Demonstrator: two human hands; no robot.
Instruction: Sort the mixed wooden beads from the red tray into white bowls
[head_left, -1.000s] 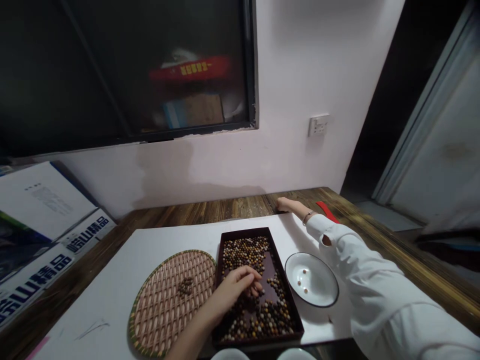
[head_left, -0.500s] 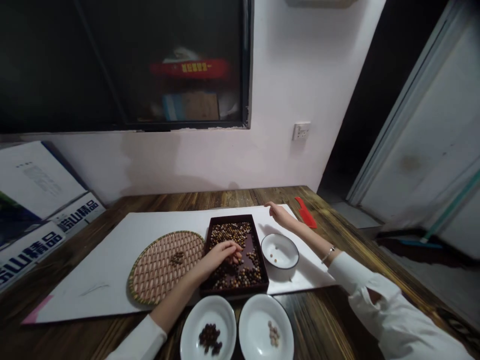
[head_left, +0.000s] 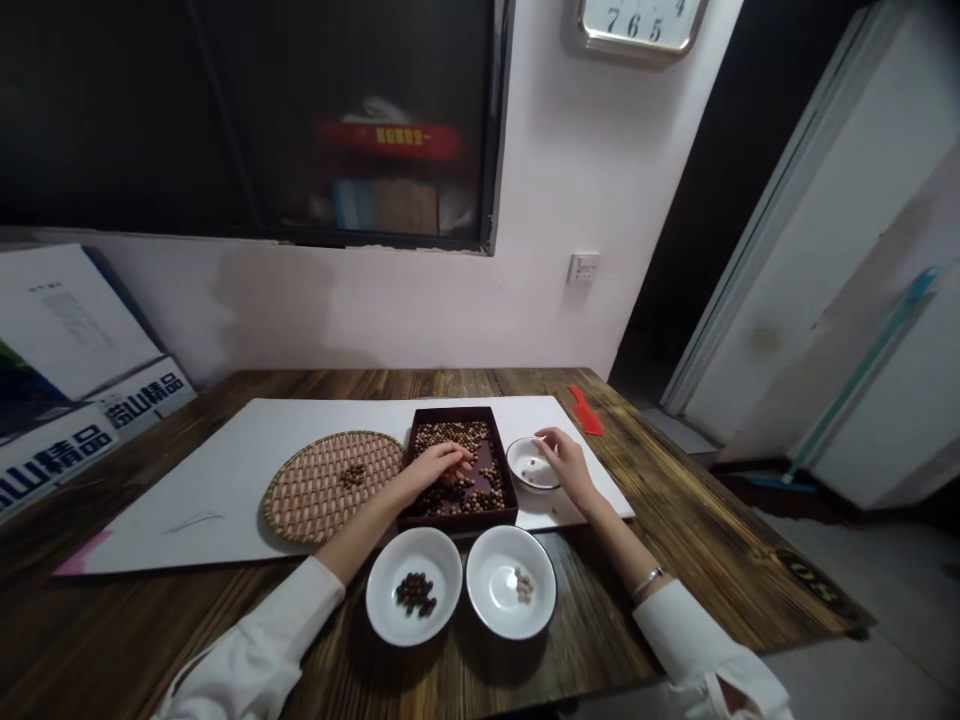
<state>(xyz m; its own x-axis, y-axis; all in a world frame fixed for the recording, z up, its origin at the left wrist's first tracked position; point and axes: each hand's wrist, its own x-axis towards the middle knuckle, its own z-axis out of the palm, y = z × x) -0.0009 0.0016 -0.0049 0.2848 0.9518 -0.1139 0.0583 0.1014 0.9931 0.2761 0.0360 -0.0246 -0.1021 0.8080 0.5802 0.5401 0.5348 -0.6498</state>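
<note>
My left hand (head_left: pixel 444 467) hangs over a dark red tray (head_left: pixel 517 500) of mixed brown, black and pale beads. Its fingers are bent and pressed together; what they hold, if anything, is hidden. My right hand (head_left: pixel 566 462) is at the right side of a dark-rimmed white bowl (head_left: pixel 517 474), its curled fingers reaching over the opening. I cannot make out anything between these fingertips. A few beads lie in that bowl. Nearer me stand a white bowl (head_left: pixel 379 615) with dark brown beads (head_left: pixel 415 593) and another white bowl (head_left: pixel 487 620) with pale beads (head_left: pixel 523 585).
A round woven mat (head_left: pixel 307 490) with a small heap of brown beads (head_left: pixel 352 475) lies left of the tray on a white board (head_left: pixel 225 470). A red scoop-like tool (head_left: pixel 586 415) rests at the table's far right. Printed boxes (head_left: pixel 82 400) stand at the left.
My right hand has come back from beyond the bowl to its opening, fingers now curled. My left hand stays over the tray. The camera view has shifted, showing more of the near table and a wall clock.
</note>
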